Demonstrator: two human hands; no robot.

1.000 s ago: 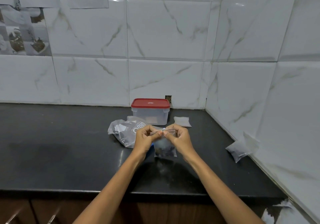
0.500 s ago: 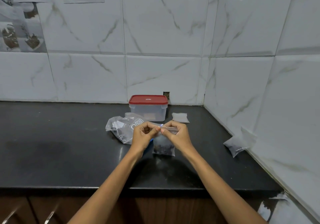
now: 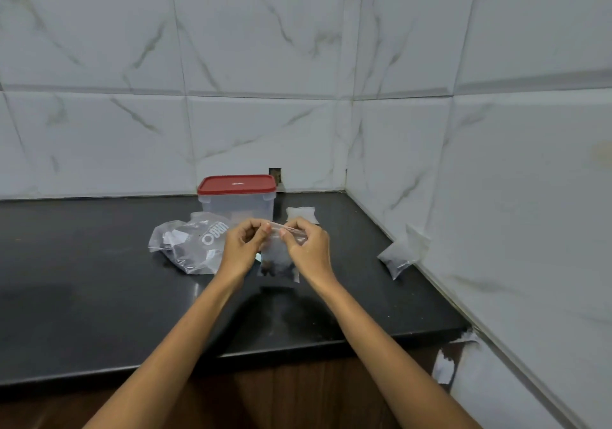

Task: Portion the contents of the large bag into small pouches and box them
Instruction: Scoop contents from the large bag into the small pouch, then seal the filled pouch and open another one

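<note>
Both hands up over the middle of the black table (image 3: 82,296), pinching the top strip of one small pouch (image 3: 278,259). Left hand (image 3: 243,246) grips the strip's left end between thumb and curled fingers; right hand (image 3: 309,248) grips the right end the same way. The pouch hangs between and below them, dark contents at its bottom.

Large bag (image 3: 188,243) lies crumpled just left of the left hand. Red-lidded box (image 3: 236,198) sits behind the hands near the table's back edge, lid on. One pouch (image 3: 299,213) lies flat beside the box; another pouch (image 3: 402,251) leans at the table's right edge against the wall.
</note>
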